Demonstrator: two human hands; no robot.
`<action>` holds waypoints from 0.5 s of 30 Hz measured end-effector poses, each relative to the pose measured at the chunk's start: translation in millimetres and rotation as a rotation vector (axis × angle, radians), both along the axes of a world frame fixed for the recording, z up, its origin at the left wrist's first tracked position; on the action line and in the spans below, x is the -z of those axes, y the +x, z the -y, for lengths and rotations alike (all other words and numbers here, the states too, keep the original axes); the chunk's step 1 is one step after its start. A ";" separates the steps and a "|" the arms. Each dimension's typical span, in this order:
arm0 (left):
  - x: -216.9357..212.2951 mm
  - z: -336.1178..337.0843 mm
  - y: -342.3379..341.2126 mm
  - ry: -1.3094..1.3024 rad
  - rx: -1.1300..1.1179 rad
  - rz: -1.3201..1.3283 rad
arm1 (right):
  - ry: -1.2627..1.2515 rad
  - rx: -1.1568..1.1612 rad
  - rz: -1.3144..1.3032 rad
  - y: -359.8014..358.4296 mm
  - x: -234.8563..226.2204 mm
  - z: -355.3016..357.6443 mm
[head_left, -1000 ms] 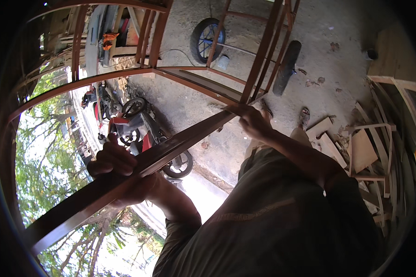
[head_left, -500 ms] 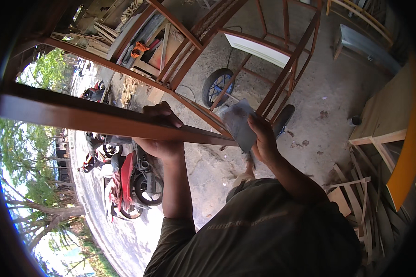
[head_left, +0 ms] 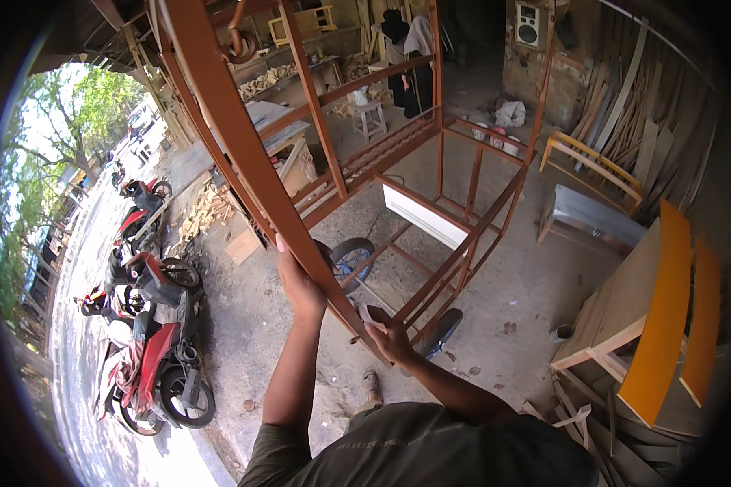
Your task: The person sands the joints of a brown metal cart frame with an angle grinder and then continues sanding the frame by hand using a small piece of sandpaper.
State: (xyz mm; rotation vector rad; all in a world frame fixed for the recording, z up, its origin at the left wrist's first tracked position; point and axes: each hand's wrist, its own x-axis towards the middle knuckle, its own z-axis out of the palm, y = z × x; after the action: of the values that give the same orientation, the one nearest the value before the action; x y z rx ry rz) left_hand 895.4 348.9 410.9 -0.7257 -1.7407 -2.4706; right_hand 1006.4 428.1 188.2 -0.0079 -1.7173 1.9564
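A reddish-brown wooden beam (head_left: 248, 154) of a tall wheeled cart frame rises before me, tilted toward the upper left. My left hand (head_left: 302, 288) grips its lower part, thumb along the face and the other fingers mostly hidden behind. Close to the beam's lower end, my right hand (head_left: 391, 337) is closed on a thin grey sheet (head_left: 373, 314), which looks like sandpaper. Behind the hands stands the rest of the cart, with a white panel (head_left: 422, 214), a spoked wheel (head_left: 353, 261) and another wheel (head_left: 443, 333) beyond my right hand.
Parked motorcycles (head_left: 166, 357) line the left side. A yellow curved board (head_left: 654, 325) leans against a wooden cabinet (head_left: 605, 300) at right, with scrap wood below. Behind the cart are a stool (head_left: 369, 120) and two people (head_left: 417, 69). A grey bench (head_left: 585, 215) stands far right.
My view has lifted and swung, so the beam now appears steeper. Both hands appear lower in view, the left still on the beam. The sheet, broad before, now shows only a small part.
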 end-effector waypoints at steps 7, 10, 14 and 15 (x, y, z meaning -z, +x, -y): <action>2.0 1.9 0.7 0.012 0.009 0.014 | 0.351 0.060 0.022 -0.9 -40.9 -16.5; -2.9 4.2 3.7 -0.019 0.048 0.036 | 0.232 0.069 0.120 4.8 -7.1 5.1; -5.3 -6.5 4.1 0.147 -0.091 -0.080 | 0.214 0.132 -0.013 -1.6 -40.3 11.9; -5.6 -11.4 0.4 0.200 -0.101 -0.099 | 0.211 0.151 -0.070 -10.5 -63.9 9.2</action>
State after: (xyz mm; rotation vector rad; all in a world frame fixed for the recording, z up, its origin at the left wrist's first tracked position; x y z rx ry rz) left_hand 895.9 360.2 416.5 -0.7102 -1.4342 -2.4495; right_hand 995.9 418.9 252.2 0.0067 -1.8139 1.6423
